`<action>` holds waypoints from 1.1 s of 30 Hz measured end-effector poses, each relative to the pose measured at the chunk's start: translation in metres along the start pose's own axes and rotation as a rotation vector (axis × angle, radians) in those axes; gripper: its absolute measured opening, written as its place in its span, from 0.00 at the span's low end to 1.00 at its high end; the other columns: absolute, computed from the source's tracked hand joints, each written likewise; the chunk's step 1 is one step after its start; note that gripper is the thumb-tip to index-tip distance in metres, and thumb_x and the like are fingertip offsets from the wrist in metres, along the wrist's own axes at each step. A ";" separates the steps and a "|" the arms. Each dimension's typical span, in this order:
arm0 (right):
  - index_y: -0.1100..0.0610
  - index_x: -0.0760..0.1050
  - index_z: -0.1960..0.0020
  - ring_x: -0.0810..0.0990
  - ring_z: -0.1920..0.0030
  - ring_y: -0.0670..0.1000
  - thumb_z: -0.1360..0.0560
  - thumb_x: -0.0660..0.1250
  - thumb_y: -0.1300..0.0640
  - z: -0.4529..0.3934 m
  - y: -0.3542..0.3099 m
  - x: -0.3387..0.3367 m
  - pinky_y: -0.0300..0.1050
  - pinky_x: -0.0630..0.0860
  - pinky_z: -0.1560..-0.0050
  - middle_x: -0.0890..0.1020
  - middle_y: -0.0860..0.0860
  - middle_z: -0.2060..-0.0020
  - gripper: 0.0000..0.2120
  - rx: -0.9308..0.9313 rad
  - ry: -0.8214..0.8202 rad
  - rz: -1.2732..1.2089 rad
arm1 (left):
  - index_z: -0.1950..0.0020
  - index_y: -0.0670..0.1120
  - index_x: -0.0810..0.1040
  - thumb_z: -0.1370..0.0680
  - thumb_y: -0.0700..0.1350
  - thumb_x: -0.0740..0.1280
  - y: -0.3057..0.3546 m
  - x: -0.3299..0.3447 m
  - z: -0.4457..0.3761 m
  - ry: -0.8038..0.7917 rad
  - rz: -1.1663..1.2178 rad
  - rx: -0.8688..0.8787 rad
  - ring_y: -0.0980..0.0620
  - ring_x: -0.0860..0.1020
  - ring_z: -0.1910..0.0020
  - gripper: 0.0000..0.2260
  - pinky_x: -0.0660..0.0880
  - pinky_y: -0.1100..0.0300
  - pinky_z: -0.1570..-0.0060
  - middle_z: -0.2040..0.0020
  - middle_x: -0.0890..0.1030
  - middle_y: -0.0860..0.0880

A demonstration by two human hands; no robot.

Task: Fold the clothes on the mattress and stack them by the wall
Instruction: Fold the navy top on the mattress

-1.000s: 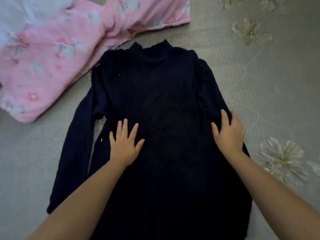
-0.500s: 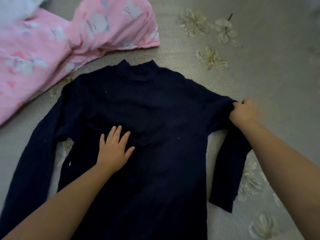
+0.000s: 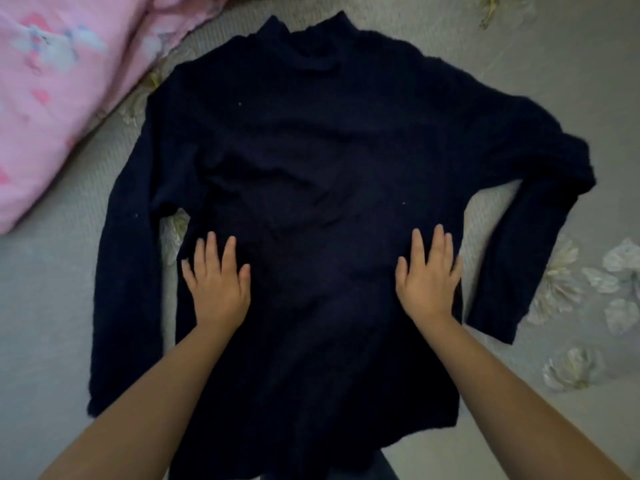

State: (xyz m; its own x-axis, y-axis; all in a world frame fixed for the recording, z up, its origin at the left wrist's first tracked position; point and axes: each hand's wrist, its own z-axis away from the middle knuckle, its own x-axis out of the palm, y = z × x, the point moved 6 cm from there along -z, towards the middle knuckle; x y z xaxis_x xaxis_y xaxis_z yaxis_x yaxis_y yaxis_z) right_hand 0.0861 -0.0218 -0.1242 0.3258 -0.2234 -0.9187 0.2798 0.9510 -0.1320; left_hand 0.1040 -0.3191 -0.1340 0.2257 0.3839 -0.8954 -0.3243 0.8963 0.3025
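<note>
Lying flat on the mattress [image 3: 554, 81], the sweater [image 3: 318, 174] looks soft, light and floppy, so I think it is best picked up by a sleeve end or a side edge. Left hand [image 3: 218, 285] and right hand [image 3: 427, 282] press flat on the sweater's middle, fingers [image 3: 417, 244] straight and spread, holding nothing.

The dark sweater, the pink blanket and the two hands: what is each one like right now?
Dark navy high-neck knit sweater: spread flat, unfolded, both sleeves out to the sides.
Pink printed blanket: bunched up beside the sweater.
Left hand: flat on the sweater, fingers straight.
Right hand: flat on the sweater, fingers straight.
</note>
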 end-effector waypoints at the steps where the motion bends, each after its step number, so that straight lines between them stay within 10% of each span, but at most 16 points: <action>1: 0.58 0.59 0.27 0.50 0.26 0.60 0.22 0.58 0.56 0.015 0.000 0.009 0.62 0.46 0.29 0.53 0.61 0.26 0.25 0.006 -0.002 -0.009 | 0.30 0.38 0.64 0.22 0.40 0.62 -0.014 0.000 0.014 0.002 -0.014 -0.038 0.35 0.55 0.28 0.21 0.48 0.38 0.32 0.28 0.59 0.34; 11: 0.64 0.61 0.29 0.63 0.31 0.62 0.21 0.56 0.61 0.112 0.054 0.017 0.57 0.57 0.34 0.64 0.64 0.30 0.21 0.252 0.114 -0.141 | 0.33 0.35 0.65 0.21 0.40 0.59 -0.078 0.011 0.150 -0.002 0.227 -0.527 0.35 0.72 0.43 0.18 0.68 0.44 0.43 0.41 0.73 0.33; 19: 0.66 0.72 0.50 0.77 0.52 0.61 0.23 0.59 0.59 0.190 0.091 0.043 0.50 0.70 0.50 0.79 0.63 0.52 0.09 0.422 -0.153 -0.184 | 0.35 0.35 0.67 0.20 0.38 0.55 -0.086 0.013 0.208 0.014 0.368 -0.446 0.37 0.74 0.46 0.14 0.69 0.49 0.48 0.44 0.75 0.35; 33: 0.61 0.60 0.33 0.68 0.37 0.59 0.26 0.59 0.63 0.231 0.123 0.017 0.51 0.65 0.42 0.68 0.60 0.36 0.22 0.328 -0.196 0.367 | 0.26 0.42 0.52 0.24 0.37 0.61 -0.107 0.030 0.275 -0.332 -0.210 -0.148 0.41 0.71 0.47 0.29 0.70 0.50 0.52 0.41 0.68 0.38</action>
State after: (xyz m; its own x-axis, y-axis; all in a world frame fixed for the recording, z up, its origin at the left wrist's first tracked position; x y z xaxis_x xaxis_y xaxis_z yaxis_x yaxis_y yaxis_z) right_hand 0.3344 0.0417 -0.0706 0.6095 0.0464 -0.7914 0.3726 0.8644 0.3376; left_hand 0.3982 -0.3426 -0.1037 0.5770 0.2690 -0.7712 -0.3627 0.9304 0.0532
